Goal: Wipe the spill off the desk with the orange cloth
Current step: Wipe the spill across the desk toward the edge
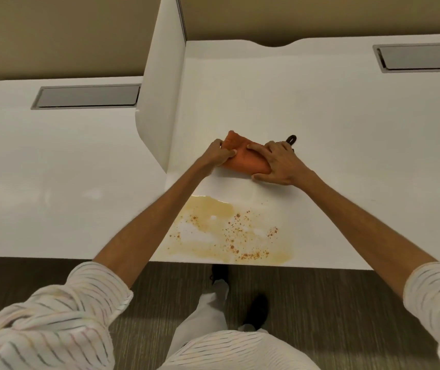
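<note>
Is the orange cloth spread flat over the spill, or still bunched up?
Bunched up, off the spill. The orange cloth is gathered between the left hand and right hand, farther back on the desk than the spill.

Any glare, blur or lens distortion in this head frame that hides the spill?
Head view: wide-angle bowing curves the white desk edges; soft ceiling reflections sit left of the yellowish spill with red specks, not over it; the spill reads clearly; both hands on the orange cloth look slightly soft.
</note>
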